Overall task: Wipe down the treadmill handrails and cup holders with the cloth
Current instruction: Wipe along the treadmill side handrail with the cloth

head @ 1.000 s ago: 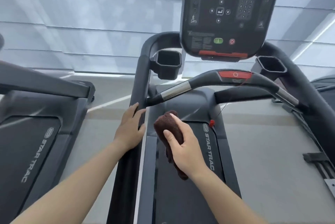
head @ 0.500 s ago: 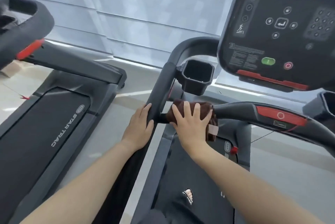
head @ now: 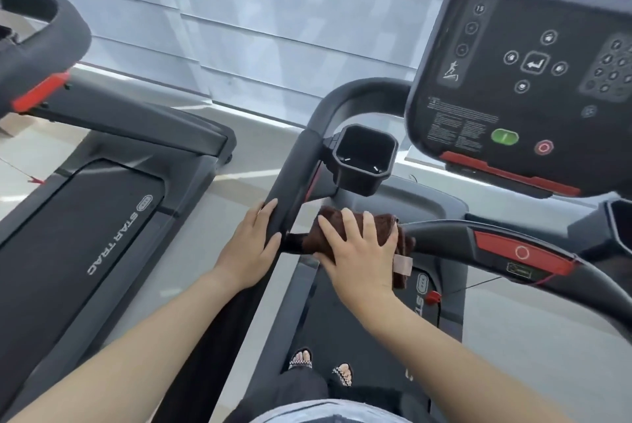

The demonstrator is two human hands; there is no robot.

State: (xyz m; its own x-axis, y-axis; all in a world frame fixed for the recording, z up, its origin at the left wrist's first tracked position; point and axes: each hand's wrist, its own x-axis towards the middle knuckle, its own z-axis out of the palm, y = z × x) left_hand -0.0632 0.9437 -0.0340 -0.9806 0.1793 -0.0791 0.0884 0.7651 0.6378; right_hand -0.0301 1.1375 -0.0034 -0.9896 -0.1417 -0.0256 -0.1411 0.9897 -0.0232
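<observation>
Cloth [head: 359, 226]: dark brown terry, folded, draped over the left end of the front crossbar [head: 441, 234], with a loose corner and a pale tag hanging below on the right side. It sits just right of the joint where the crossbar meets the left side handrail [head: 294, 176].

Right hand [head: 362, 248]: palm down on top of the cloth, fingers spread forward over it and curled round the bar, thumb at the near underside. Clamped on the cloth and, through it, on the crossbar.

Left hand [head: 251, 244]: bare, no cloth. It rests against the outer face of the left side handrail, fingers lying along the rail and wrapped lightly on it. The two hands are apart, with the rail between them.

Axis: the crossbar runs left to right across the person, curving toward the near right past the red stop panel [head: 521, 253]. The unwiped length, as it appears, lies to the right of the right hand, so a stroke would likely slide rightward along the bar. The right hand is the nearer and already carries the cloth.

Cup holder, left [head: 364, 157]: open square well, just beyond and above the cloth, between the side handrail and the console [head: 513, 73]. Within short reach of the right hand.

Cup holder, right [head: 620, 217]: only an edge visible at the frame's right border, well apart from both hands.

Progress, as a judgement: early; handrail wiping in hand, cup holders apparently not yet touched.
</observation>
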